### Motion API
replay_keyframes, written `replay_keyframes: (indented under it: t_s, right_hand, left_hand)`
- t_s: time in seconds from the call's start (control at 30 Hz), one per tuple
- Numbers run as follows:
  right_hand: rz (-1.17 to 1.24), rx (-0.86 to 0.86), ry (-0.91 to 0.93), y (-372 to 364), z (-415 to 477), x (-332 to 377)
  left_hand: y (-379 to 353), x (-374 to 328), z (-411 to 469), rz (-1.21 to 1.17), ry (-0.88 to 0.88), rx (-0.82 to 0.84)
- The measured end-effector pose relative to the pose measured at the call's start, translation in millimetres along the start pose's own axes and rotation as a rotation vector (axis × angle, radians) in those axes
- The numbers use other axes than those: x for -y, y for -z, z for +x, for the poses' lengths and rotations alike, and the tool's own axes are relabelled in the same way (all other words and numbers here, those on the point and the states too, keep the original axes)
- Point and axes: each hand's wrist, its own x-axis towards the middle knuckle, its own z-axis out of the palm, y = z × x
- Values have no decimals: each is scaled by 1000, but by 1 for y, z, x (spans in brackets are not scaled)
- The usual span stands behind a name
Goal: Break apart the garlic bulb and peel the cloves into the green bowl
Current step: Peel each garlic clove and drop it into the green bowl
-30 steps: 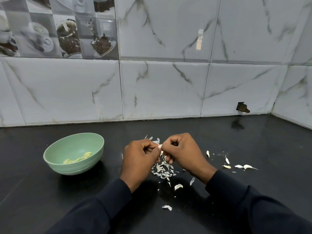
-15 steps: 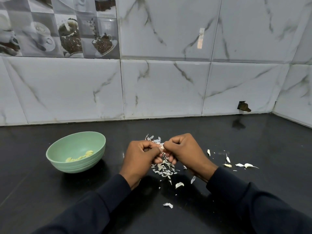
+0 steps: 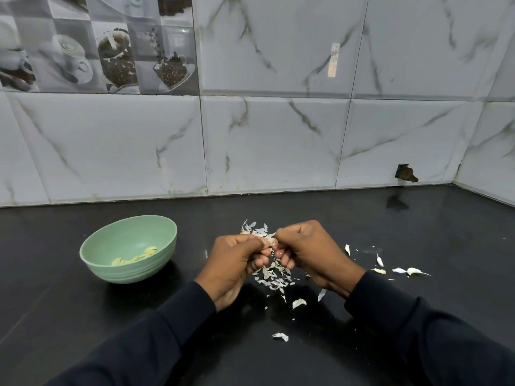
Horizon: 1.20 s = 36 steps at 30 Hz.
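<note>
My left hand [image 3: 232, 264] and my right hand [image 3: 309, 250] meet above the black counter, fingers curled, both pinching one small garlic clove [image 3: 270, 240] between their fingertips. Most of the clove is hidden by the fingers. Under and behind the hands lies a heap of white garlic skins [image 3: 274, 277]. The green bowl [image 3: 111, 270] stands to the left of my left hand, with several pale peeled cloves [image 3: 136, 256] at its bottom.
Loose skin flakes and a few small garlic pieces [image 3: 415, 271] lie to the right of my right hand. More flakes [image 3: 280, 336] sit nearer to me. A tiled wall closes the counter [image 3: 418, 235] at the back and right, with a hole [image 3: 405, 174] low in it.
The hands have stayed together on the clove, fingers shifting slightly. The view has drifted a little, so the bowl sits somewhat further right in the frame.
</note>
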Motion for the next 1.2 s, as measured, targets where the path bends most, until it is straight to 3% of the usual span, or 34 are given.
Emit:
replay_keyframes:
  t_s: [0.17,0.57,0.73,0.87,1.1,1.2]
  right_hand:
    - [60,44,-4,3,2,5]
    - [-67,6,146,-1,-1,2]
    - [-177,10,235,-2,-1,2]
    - [-238,25,283,3,-2,2]
    - [-508,138,99,17,-6,6]
    - [-641,127,177,22,-5,6]
  left_hand:
    - [1,-5,-3,-33,-36,52]
    - [-3,-4,-6,256,-305,45]
    - [-2,-3,-4,225,-294,-8]
    - [0,-6,-2,46,-201,-31]
    - [16,-9,4,-202,-38,-71]
    - [13,-6,3,-143,-61,-46]
